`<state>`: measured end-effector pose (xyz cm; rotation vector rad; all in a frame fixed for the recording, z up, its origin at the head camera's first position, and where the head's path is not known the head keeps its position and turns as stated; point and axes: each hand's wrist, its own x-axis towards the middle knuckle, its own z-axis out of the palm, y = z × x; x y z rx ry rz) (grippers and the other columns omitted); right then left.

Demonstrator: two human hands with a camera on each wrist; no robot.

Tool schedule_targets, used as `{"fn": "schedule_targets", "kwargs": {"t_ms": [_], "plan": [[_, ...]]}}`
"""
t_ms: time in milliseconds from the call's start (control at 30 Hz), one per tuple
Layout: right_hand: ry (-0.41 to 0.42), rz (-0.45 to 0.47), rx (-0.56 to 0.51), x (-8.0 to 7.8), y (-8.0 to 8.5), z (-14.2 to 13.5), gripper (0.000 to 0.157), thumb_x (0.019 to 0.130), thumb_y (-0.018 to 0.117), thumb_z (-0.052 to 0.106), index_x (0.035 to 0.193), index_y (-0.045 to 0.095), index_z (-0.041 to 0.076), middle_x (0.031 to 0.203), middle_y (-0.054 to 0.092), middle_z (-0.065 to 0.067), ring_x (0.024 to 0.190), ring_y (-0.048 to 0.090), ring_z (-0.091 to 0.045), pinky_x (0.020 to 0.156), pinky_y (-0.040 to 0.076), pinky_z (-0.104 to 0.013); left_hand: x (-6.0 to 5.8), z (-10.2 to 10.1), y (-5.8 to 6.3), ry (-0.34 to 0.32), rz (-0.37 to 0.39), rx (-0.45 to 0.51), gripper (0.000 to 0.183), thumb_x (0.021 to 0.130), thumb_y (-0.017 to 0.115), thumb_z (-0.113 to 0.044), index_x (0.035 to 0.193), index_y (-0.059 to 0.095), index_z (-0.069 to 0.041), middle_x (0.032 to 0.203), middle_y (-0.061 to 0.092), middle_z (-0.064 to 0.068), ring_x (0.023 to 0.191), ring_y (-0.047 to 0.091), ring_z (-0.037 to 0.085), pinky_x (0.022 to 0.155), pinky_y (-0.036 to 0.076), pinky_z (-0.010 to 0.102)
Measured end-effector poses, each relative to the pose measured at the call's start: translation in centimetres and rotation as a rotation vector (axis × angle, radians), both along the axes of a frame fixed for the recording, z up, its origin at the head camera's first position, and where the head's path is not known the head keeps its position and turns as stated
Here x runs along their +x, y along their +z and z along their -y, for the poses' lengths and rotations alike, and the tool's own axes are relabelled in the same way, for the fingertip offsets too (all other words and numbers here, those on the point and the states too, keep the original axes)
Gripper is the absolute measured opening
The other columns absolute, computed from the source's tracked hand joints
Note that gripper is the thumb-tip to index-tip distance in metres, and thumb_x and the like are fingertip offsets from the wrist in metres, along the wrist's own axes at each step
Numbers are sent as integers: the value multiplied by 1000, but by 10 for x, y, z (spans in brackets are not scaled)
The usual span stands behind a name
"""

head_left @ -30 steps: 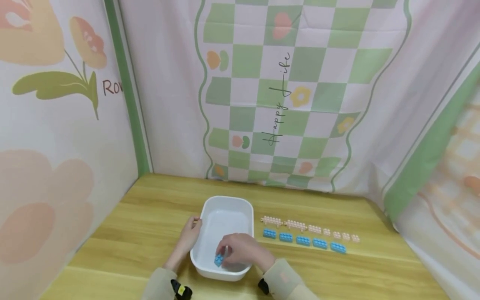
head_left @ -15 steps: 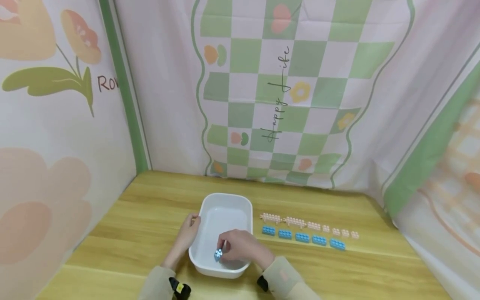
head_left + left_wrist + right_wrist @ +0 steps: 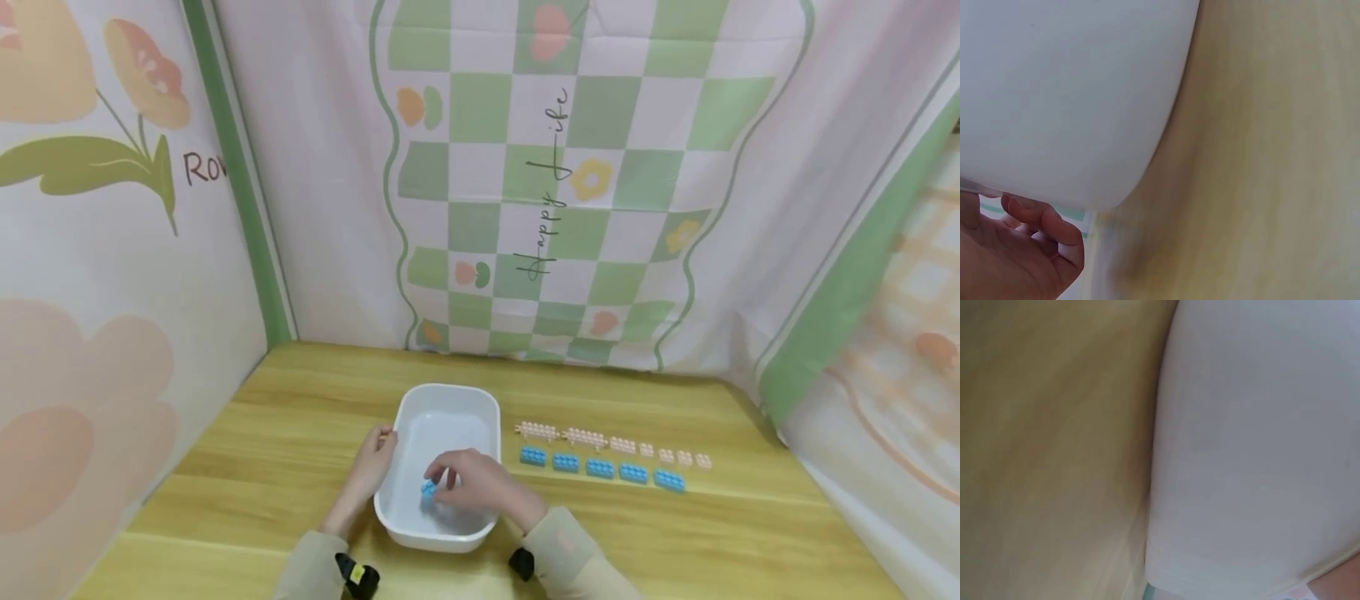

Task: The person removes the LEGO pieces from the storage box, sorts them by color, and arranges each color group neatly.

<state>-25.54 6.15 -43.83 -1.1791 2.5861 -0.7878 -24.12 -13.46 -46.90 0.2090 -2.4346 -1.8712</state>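
Note:
A white rectangular plastic tub (image 3: 442, 540) stands on the wooden table. At its left side my left hand (image 3: 371, 463) grips the rim; in the left wrist view that hand (image 3: 1025, 250) has its fingers curled up to the tub's edge. My right hand (image 3: 476, 483) reaches inside over the right wall and pinches a small blue building brick (image 3: 427, 490) between thumb and fingertips, low over the tub floor. The right wrist view is filled mostly by the tub's outer wall (image 3: 1241, 444), with only a patch of the hand at the lower right corner.
Right of the tub lies a row of blue building bricks (image 3: 600, 468). Behind it runs a row of pale pink bricks (image 3: 622, 445), longer pieces at the left and small ones at the right. Printed curtains (image 3: 337, 208) hang behind the wooden table (image 3: 247, 467).
My right hand has shifted slightly forward inside the tub with the blue brick, and its fingers look a little more spread. My left hand stays at the rim. The head view has turned slightly.

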Motion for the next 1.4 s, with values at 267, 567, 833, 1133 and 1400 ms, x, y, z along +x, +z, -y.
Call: {"fn": "schedule_targets", "kwargs": {"t_ms": [267,567,833,1133,1400], "plan": [[21,-83,-120,-1,2,-8,17,81,73,16,97,69,10,91,68,1,79,60,-10,70,48,-16,1,0,0,-16,10,3,38,99,38,-25,124,46,3,102,62,22,77,62,18,66,55,33],[-39,-84,-177,2,15,-30,16,84,70,20,98,68,13,94,66,3,82,59,-12,72,51,-26,0,0,0,-11,3,-15,36,100,39,-25,120,47,3,100,62,21,78,61,20,65,54,33],[-108,-105,-202,5,26,-55,20,85,69,22,102,67,11,96,65,3,82,57,-12,72,52,-31,0,0,1,-10,4,-33,37,100,37,-24,122,46,4,104,61,25,83,62,23,68,53,34],[-182,-114,-235,2,21,-79,20,84,70,18,102,67,11,98,66,0,83,57,-14,70,51,-28,3,2,-2,2,0,-29,37,100,38,-23,122,46,5,103,61,25,81,62,22,69,53,34],[-267,-136,-294,-1,27,-108,22,84,69,19,103,67,9,99,68,-4,83,59,-16,68,50,-23,3,-1,-1,-8,1,-34,37,100,38,-24,123,46,5,100,62,21,79,61,18,68,53,32]]}}
